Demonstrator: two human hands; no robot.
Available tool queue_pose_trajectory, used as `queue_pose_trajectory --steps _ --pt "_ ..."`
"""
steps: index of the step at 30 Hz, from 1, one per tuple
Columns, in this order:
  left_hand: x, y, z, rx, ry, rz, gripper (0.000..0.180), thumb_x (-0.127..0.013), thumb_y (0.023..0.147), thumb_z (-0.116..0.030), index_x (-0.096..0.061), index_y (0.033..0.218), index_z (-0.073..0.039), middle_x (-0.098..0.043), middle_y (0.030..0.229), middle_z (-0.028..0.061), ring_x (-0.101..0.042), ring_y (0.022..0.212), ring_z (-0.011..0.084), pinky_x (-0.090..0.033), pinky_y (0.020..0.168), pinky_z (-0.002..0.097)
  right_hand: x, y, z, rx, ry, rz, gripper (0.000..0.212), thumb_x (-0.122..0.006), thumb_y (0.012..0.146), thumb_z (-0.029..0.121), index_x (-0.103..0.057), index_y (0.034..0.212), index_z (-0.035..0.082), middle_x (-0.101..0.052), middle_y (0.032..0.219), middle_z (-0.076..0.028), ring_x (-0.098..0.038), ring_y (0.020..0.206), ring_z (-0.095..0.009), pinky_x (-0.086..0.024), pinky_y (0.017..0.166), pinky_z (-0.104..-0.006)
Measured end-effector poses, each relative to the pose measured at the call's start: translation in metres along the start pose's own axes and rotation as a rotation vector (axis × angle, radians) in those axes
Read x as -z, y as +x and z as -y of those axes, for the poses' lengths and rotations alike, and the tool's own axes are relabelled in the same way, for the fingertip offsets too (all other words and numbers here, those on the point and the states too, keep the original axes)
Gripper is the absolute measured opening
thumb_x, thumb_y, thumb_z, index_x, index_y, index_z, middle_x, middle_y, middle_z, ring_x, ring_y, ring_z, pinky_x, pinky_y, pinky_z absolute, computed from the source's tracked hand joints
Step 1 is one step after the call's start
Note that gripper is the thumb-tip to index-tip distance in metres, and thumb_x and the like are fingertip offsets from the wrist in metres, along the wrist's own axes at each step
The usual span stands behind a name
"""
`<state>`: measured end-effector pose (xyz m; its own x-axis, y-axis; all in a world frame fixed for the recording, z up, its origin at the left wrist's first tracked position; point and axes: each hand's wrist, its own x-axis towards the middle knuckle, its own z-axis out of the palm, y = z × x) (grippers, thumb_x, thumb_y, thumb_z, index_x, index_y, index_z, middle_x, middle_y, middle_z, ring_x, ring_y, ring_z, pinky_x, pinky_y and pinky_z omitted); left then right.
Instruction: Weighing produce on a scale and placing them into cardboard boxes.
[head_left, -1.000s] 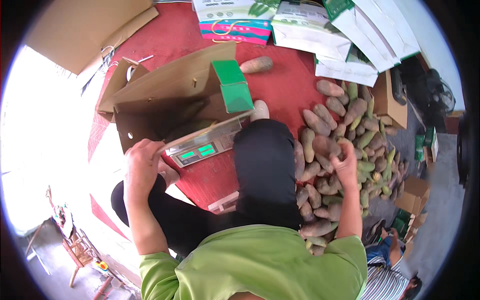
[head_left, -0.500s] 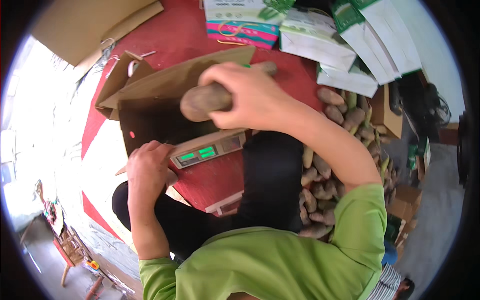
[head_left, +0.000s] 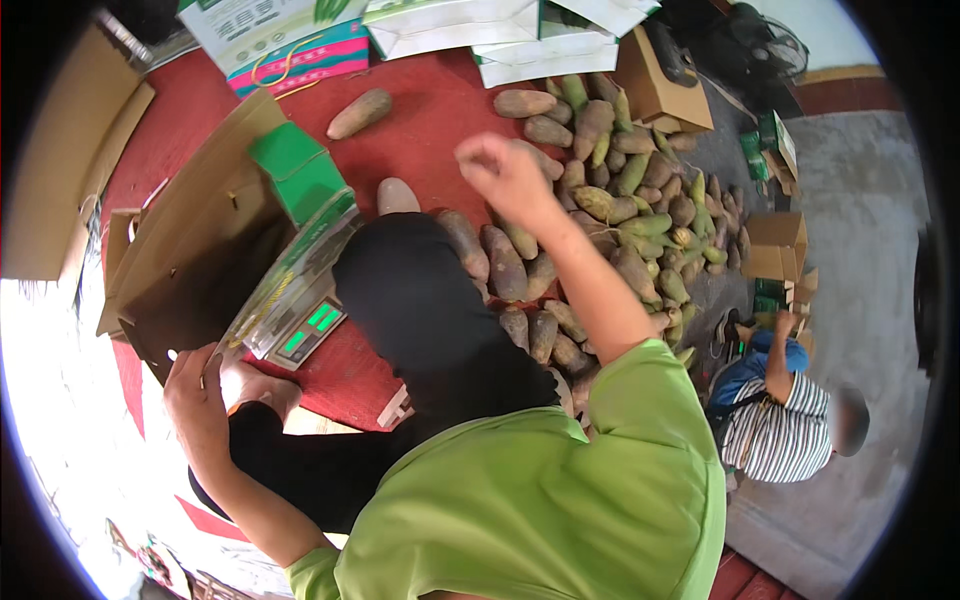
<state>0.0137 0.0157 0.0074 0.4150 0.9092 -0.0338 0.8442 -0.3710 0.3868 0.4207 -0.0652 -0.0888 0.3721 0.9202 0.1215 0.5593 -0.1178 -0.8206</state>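
Observation:
My left hand [head_left: 198, 395] grips the near edge of an open cardboard box [head_left: 190, 240], its fingers over the rim. My right hand [head_left: 508, 180] is in the air at the near edge of the pile, fingers loosely bent and apart, a little blurred, with no vegetable visible in it. Below it lie muddy brown and green root vegetables [head_left: 505, 262]. Against the box, a scale with a lit green display [head_left: 310, 332] sits in front of my knee. A green carton flap [head_left: 297, 172] stands up beside the box; its inside is mostly dark.
One root vegetable [head_left: 360, 113] lies alone on the red surface [head_left: 430, 95]. White and green paper bags [head_left: 545, 55] stand along the far side. At right sit a brown carton [head_left: 660, 85], a fan [head_left: 765, 40] and another person in a striped shirt [head_left: 785, 430].
The root vegetable has left my right hand, which has moved right from above the box to the pile. The view has turned rightward; my left hand stays at the box.

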Motion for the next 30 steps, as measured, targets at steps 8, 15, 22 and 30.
queue_pose_trajectory --steps 8,15,22,30 --pt "-0.007 0.005 0.012 -0.113 0.029 -0.015 0.015 -0.061 0.082 -0.001 -0.065 0.096 0.002 -0.061 0.082 0.0132 -0.059 0.075 0.0276 -0.045 0.069 0.0333 0.009 -0.176 -0.191 -0.517 -0.511 0.140 0.020 -0.059 0.079 0.017 -0.067 0.095 0.009 -0.066 0.097 -0.015 -0.063 0.093 -0.033 -0.050 0.081 -0.0436" --pt "-0.007 0.004 0.024 -0.050 0.018 -0.038 0.011 -0.063 0.081 -0.002 -0.064 0.091 0.003 -0.060 0.080 0.0122 -0.059 0.075 0.0278 -0.044 0.074 0.0350 0.095 -0.162 -0.210 -0.637 -1.044 -0.094 0.021 -0.057 0.082 0.019 -0.063 0.100 0.012 -0.061 0.108 -0.008 -0.055 0.104 -0.030 -0.047 0.082 -0.0476" --pt "-0.014 0.007 0.027 -0.037 0.042 -0.046 0.009 -0.065 0.080 -0.002 -0.063 0.089 0.002 -0.060 0.080 0.0111 -0.055 0.078 0.0289 -0.040 0.084 0.0392 0.134 -0.146 -0.231 -0.844 -1.223 0.219 0.030 -0.052 0.087 0.011 -0.056 0.117 0.013 -0.055 0.123 -0.005 -0.048 0.119 -0.025 -0.045 0.089 -0.0468" --pt "-0.014 0.007 0.012 0.041 0.024 -0.082 0.007 -0.065 0.081 -0.002 -0.063 0.086 0.002 -0.057 0.075 0.0104 -0.053 0.074 0.0282 -0.039 0.086 0.0395 0.134 -0.160 -0.286 -0.894 -1.359 0.320 0.018 -0.055 0.087 0.016 -0.068 0.099 0.021 -0.066 0.101 -0.001 -0.058 0.106 -0.023 -0.043 0.089 -0.0441"
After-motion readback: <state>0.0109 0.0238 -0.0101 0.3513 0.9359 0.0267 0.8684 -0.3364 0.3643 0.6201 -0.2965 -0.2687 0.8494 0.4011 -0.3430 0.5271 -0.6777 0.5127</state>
